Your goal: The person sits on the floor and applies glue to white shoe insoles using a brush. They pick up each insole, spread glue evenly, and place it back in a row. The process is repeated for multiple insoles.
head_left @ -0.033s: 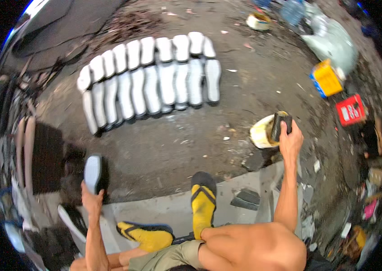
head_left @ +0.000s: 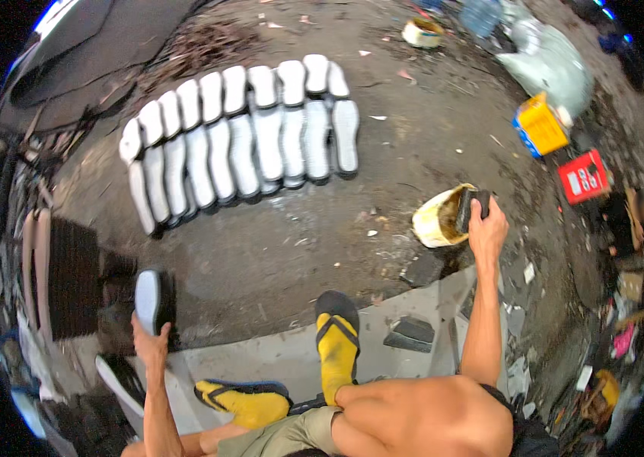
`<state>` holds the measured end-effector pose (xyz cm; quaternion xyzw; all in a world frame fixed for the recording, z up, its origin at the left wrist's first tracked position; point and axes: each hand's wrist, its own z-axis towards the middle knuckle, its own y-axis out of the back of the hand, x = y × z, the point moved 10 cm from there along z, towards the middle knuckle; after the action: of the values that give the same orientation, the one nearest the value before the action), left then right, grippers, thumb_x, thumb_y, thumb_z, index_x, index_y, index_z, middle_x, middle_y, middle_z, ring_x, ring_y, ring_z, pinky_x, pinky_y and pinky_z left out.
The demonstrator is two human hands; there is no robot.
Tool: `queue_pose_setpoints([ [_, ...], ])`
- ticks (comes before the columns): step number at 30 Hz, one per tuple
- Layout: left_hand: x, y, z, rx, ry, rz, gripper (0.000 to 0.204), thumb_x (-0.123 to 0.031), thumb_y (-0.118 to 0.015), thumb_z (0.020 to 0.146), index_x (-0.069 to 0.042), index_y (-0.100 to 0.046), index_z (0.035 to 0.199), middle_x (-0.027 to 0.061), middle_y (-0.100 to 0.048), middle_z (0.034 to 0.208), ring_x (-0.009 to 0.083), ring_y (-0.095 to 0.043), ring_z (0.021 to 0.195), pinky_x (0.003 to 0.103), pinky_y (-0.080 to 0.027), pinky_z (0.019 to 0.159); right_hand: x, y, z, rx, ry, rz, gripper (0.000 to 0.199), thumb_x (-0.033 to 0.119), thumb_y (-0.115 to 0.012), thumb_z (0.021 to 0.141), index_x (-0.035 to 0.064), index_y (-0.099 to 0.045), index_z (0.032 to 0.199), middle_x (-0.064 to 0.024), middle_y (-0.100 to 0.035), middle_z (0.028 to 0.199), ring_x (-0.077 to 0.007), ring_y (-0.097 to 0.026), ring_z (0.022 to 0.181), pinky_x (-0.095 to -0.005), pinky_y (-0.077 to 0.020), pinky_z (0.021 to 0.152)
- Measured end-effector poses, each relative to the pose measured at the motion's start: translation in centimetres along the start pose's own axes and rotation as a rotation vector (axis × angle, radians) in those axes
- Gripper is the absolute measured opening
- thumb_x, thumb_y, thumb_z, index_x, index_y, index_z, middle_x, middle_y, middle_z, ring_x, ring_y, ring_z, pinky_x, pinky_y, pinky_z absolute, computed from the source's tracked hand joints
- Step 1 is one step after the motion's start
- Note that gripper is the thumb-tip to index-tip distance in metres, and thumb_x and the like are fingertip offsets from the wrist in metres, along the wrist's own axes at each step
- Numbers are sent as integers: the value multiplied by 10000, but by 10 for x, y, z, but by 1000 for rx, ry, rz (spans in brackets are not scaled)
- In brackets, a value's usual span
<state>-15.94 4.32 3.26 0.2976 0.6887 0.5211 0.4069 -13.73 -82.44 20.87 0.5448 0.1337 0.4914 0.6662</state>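
On the left, my left hand grips the lower end of a shoe sole, pale on its upper face with a dark edge. My right hand closes around a dark block, which sits at the mouth of a tilted whitish pot smeared yellow-brown inside. Whether the block is a sponge or a brush, I cannot tell. Ahead on the ground lie two rows of white-faced soles, set side by side.
Dark stacked pieces stand at the left, with another sole nearby. A grey sheet lies under my feet, with dark scraps on it. Yellow box, red box and a pale plastic bag are at the right.
The whole view has shifted slightly, with the soles and pot sitting a little further left in it. Both hands keep their hold; the block stays at the pot.
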Motion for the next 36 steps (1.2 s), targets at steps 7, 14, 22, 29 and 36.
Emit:
queue_pose_setpoints([
  [7, -31, 23, -23, -273, -105, -42, 845, -302, -876, 935, -21, -505, 1640, 280, -627, 1567, 463, -604, 1443, 517, -472, 1205, -97, -81, 39, -23, -110, -316, 505, 315, -726, 1000, -39, -759, 1359, -318, -785, 1235, -507, -752, 1168, -565, -585, 1062],
  [14, -160, -43, -61, 58, -264, -452, 995, -80, -750, 839, 67, -288, 1708, 323, -397, 1723, 436, -370, 1634, 456, -275, 1359, -167, -63, 44, 30, -495, 528, 436, 327, -790, 1000, -91, -746, 1117, -199, -804, 1075, -306, -742, 894, -446, -572, 797],
  [22, -283, -110, -110, 342, -383, -544, 776, -96, -855, 881, -60, -506, 1572, 324, -458, 1456, 520, -500, 1380, 561, -428, 1189, -31, -49, -116, 635, -389, 456, 477, 351, -794, 1001, -71, -760, 1219, -50, -767, 1016, -134, -645, 921, -350, -537, 890],
  [29, -275, -99, -140, 182, -492, -265, 898, -212, -919, 852, -159, -502, 1646, 324, -437, 1577, 517, -444, 1443, 599, -419, 1183, 250, -84, -131, 704, 11, 942, 348, 277, -759, 1104, -1, -754, 1312, -10, -781, 1056, -87, -666, 930, -313, -582, 844],
  [36, -258, -108, -156, 254, -470, -308, 789, -39, -782, 929, -129, -510, 1664, 323, -446, 1532, 515, -504, 1359, 571, -480, 1136, 312, -242, -207, 745, 262, 463, 333, 220, -743, 967, -23, -760, 1195, -291, -789, 1017, -464, -781, 913, -517, -604, 816],
])
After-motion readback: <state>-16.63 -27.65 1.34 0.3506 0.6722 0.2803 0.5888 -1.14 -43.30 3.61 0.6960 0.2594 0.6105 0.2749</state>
